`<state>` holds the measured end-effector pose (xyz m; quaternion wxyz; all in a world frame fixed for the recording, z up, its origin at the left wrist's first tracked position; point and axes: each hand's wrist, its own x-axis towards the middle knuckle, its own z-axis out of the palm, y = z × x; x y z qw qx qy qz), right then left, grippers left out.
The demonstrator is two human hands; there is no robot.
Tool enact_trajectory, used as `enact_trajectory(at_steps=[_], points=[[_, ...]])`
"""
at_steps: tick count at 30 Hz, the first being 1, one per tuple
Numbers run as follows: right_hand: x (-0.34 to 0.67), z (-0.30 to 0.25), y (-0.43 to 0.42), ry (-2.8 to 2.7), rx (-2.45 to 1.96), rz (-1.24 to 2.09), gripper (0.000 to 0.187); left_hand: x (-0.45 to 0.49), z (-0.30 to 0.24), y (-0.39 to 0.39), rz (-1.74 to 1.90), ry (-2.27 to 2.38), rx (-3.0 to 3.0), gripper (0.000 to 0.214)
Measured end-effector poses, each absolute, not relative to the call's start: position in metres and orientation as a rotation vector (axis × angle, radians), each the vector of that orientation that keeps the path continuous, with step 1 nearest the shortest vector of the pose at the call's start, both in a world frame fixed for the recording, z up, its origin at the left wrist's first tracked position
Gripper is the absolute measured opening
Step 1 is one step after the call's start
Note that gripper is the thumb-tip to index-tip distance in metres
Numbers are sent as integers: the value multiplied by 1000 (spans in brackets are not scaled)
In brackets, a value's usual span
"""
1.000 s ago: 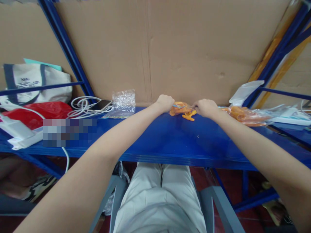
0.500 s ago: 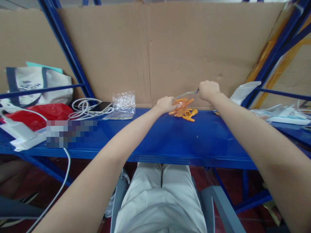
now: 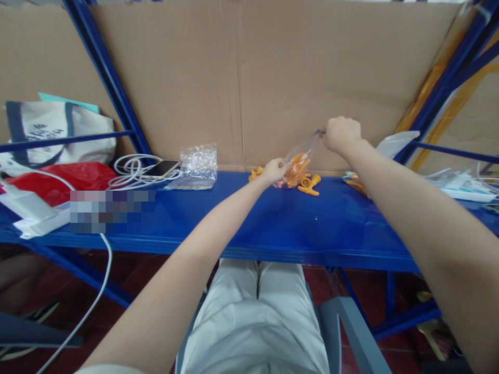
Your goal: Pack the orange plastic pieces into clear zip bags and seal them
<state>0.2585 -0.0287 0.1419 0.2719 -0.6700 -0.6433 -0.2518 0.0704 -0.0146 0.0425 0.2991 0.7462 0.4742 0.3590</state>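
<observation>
A clear plastic bag (image 3: 311,147) with orange plastic pieces (image 3: 298,166) inside is stretched between my two hands, slanting up to the right. My right hand (image 3: 342,134) is a closed fist around the bag's upper right end. Lower down, my left hand (image 3: 275,171) pinches the bag's left side; its fingertips are partly hidden. Loose orange pieces (image 3: 309,185) lie on the blue tabletop (image 3: 280,223) just right of the bag. More orange pieces (image 3: 255,173) rest left of my left hand, against the cardboard.
A crinkled clear bag (image 3: 198,166), a phone (image 3: 168,166) and a coiled white cable (image 3: 136,171) lie to the left. Further left are a red bag (image 3: 78,177) and a power strip (image 3: 47,221). Another packet (image 3: 355,183) of orange pieces sits beyond my right forearm. Cardboard (image 3: 175,78) stands behind.
My right hand has risen slightly and moved right, lifting and stretching the bag. My left hand has shifted a little right, and orange pieces now show to its left.
</observation>
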Motion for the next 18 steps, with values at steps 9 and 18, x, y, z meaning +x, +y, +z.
enact_trajectory(at_steps=[9,18], points=[[231,170,-66,-1743,-2102,-769,35,95,42,-29,1052,1112,1811,33],[239,189,-69,-1690,-2166,-809,41,81,69,-11,1128,1021,1825,42]])
